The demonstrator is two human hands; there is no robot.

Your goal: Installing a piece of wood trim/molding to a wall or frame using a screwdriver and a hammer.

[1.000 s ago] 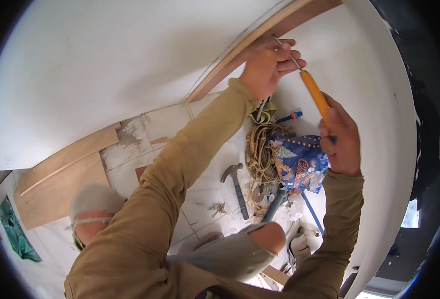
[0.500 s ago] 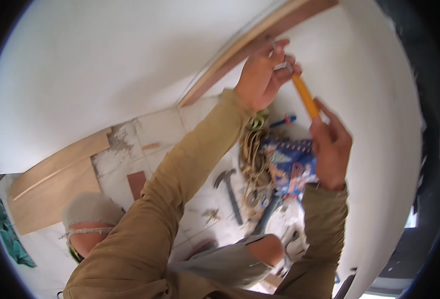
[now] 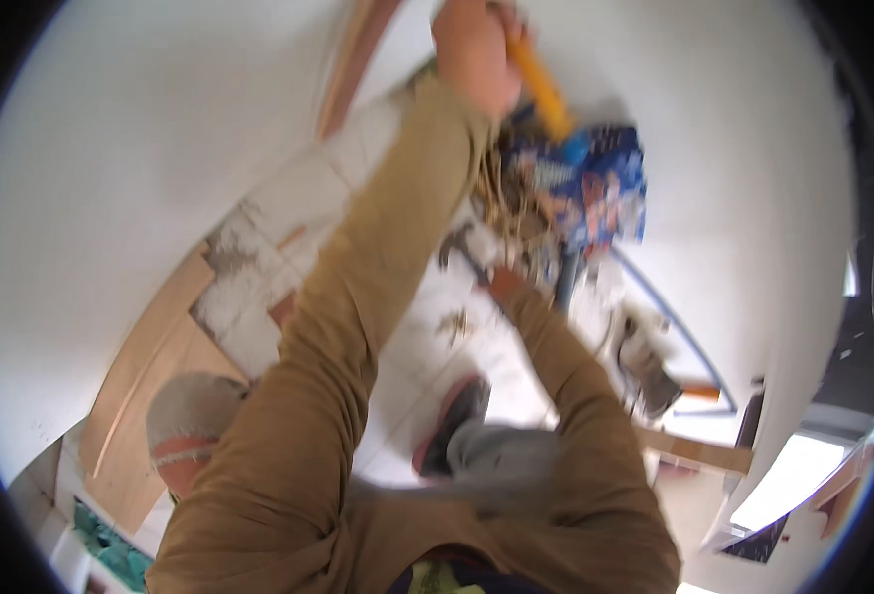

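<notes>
Your right hand [image 3: 503, 285] has dropped to the hammer [image 3: 465, 251] (grip too blurred to tell); your left hand [image 3: 474, 54] clasps the yellow-handled tool [image 3: 541, 89].

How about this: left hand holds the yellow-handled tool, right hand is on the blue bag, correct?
No: the head view shows the right hand at the claw hammer, not the blue bag. The left hand does hold the yellow-handled tool.

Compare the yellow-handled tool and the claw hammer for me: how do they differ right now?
The yellow-handled tool is bright, with a blue end; the claw hammer is dark.
The yellow-handled tool is up in the left hand; the claw hammer is down near the tiled floor, the right hand at its handle.
Both look blurred.
</notes>
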